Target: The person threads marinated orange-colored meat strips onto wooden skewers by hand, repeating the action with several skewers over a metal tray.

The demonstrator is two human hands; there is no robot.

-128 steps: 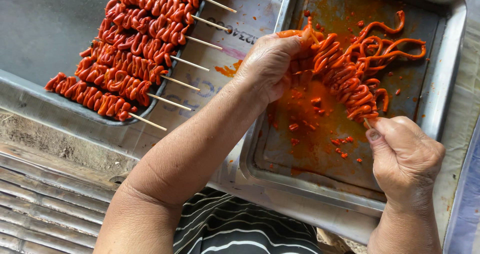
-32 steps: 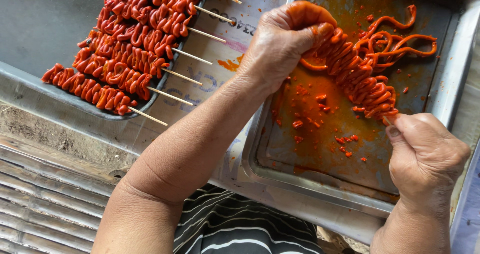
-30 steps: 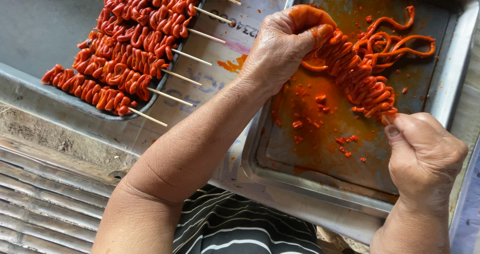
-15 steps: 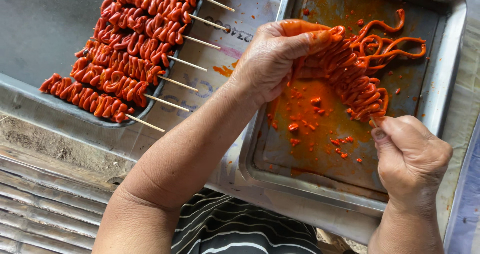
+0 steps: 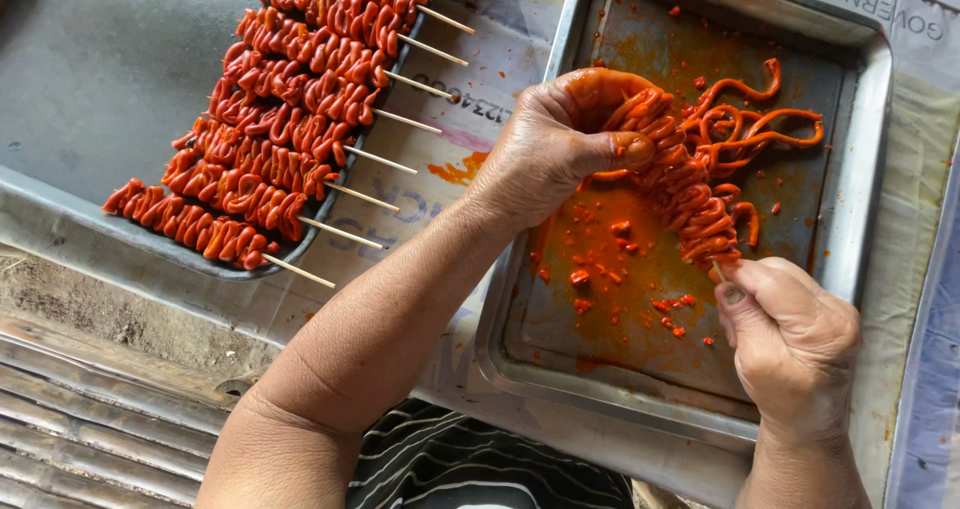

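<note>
Paper-covered tabletop (image 5: 470, 184) carries a steel tray (image 5: 860, 169) smeared orange. Over it, the half-threaded skewer (image 5: 700, 224) looks fuller than a second ago — red coils packed tighter. Left hand (image 5: 565, 149) is closed around the glossy marinated strips (image 5: 750, 129); right hand (image 5: 790, 339) pinches the stick's end. Finished skewers (image 5: 290, 129) lie well apart.

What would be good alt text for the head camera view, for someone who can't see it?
Seen from above, a person's left hand winds red marinated strips onto a skewer pinched at its end by the right hand, over a sauce-smeared metal tray. To the left, finished skewers lie in rows on a dark tray.
</note>
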